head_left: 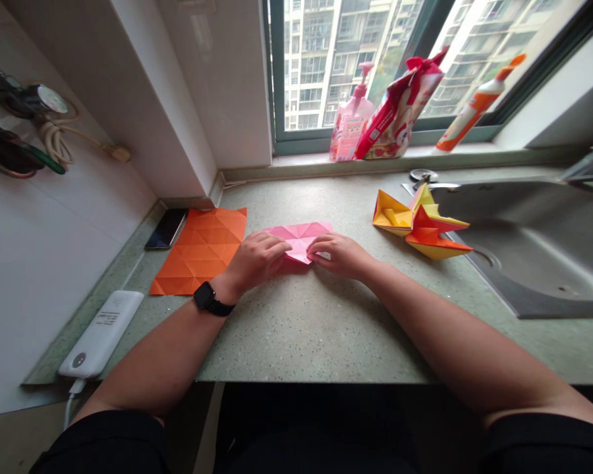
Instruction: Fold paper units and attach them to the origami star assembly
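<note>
The left hand [254,260] and right hand [338,255] are curled and closed on a pink sheet [296,232] between them, their fingertips nearly meeting over its creased middle. Pressing down holds the paper steady against the hard counter [296,336] beneath the hands. Just beyond the left hand lies a creased orange sheet [200,250], flat and within easy reach. Beyond the right hand stands a yellow-orange paper model [420,224], set apart from the working space, at the edge of a sink [534,250].
</note>
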Demonstrator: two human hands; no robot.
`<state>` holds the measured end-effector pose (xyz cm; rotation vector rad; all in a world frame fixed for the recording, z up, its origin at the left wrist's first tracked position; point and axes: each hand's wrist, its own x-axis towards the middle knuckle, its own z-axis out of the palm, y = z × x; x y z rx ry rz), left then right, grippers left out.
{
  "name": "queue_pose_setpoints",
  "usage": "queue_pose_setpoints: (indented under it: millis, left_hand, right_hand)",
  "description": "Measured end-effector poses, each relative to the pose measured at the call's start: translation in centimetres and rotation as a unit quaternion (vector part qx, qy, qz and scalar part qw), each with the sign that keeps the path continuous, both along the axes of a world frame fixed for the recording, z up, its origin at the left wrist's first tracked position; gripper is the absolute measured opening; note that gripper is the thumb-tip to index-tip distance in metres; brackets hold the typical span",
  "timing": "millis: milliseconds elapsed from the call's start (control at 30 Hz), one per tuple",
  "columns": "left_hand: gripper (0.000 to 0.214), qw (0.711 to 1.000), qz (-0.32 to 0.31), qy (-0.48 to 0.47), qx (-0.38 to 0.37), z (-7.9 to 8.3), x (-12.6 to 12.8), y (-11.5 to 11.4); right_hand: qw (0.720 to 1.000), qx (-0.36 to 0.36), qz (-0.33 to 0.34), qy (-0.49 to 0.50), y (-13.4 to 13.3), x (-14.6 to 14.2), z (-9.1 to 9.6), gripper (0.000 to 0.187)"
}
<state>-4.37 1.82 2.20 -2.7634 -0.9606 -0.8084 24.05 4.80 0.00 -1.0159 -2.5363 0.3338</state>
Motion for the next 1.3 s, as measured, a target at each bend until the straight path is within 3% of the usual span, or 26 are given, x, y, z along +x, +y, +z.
queue_pose_setpoints:
  millis: [300, 533, 700, 867, 1033, 1200, 1300]
  left_hand:
    - [0.019, 0.998, 0.061, 0.009, -0.031, 0.0, -0.6, 0.5]
    - [0.026, 0.988, 0.151, -0.028, -0.001, -0.2, -0.4, 0.3]
    - [0.023, 0.991, 0.098, -0.062, -0.065, -1.1, -0.1, 0.3]
    - [0.011, 0.992, 0.041, -0.016, -0.122, -1.5, 0.1, 0.4]
    - [0.018, 0.985, -0.052, 0.020, -0.164, -1.2, 0.2, 0.2]
    - [0.027, 0.979, -0.070, 0.027, -0.188, -1.2, 0.2, 0.0]
    - [0.030, 0.976, -0.078, 0.030, -0.199, -1.2, 0.0, 0.1]
  right_hand:
    - [0.999, -0.001, 0.038, 0.018, -0.1, 0.2, 0.1, 0.012]
    - [0.995, -0.012, 0.096, 0.023, -0.6, -0.2, 0.3, 0.014]
    - [0.994, -0.014, 0.106, 0.019, -0.9, -0.5, 0.5, 0.017]
    - [0.997, -0.001, 0.078, 0.004, -0.6, -0.2, 0.4, 0.016]
    - [0.999, 0.005, 0.049, -0.005, -0.4, -0.1, 0.3, 0.016]
    - [0.999, 0.019, 0.029, -0.008, -0.4, 0.0, -0.2, 0.033]
    - [0.999, 0.031, 0.025, -0.024, -0.5, -0.1, -0.4, 0.031]
